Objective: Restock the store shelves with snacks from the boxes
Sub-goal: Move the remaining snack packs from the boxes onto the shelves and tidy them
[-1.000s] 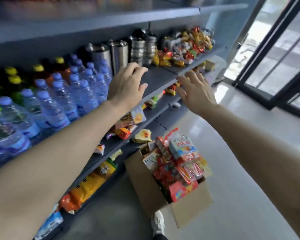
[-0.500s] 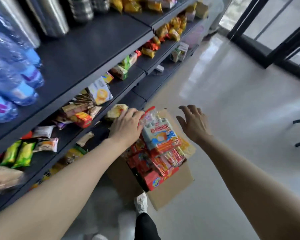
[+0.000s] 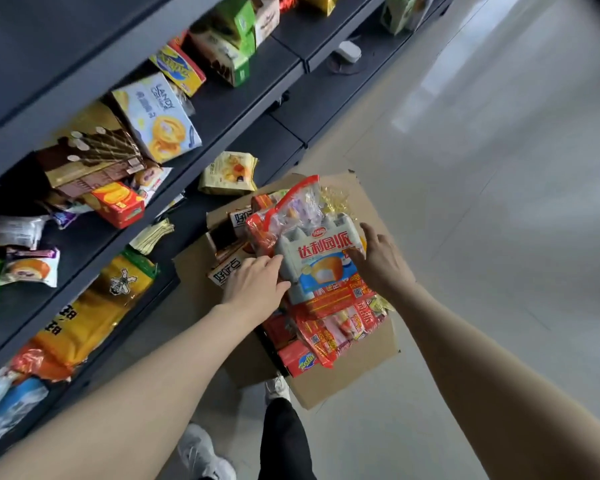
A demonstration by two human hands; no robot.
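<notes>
my left hand (image 3: 257, 289) and my right hand (image 3: 378, 261) are both down at the open brown cardboard box (image 3: 343, 382) on the pale floor (image 3: 499, 202), one on each side of the white-and-blue pack of cream pies with red lettering (image 3: 321, 261) that sits on top of the heap. the left grip has its fingers laid against the pack's left edge, lightly bent; the right grip has its fingertips on the pack's right edge with the thumb spread out. i cannot tell whether either hand has truly closed round it, and it looks to me like contact before a lift, not a firm hold.

the job seems far from finished: the box is piled above its rim with red and orange packets, so most of its stock is left to place. the dark metal shelves (image 3: 250, 88) to my left already carry goods, among them a pale yellow swiss-roll carton (image 3: 156, 119) and a long orange-yellow bag (image 3: 84, 323), with bare stretches between.

the underside of the pack and my fingertips beneath it are hidden. the box's depth is buried under packets, and the shelves' far ends run out of view.
</notes>
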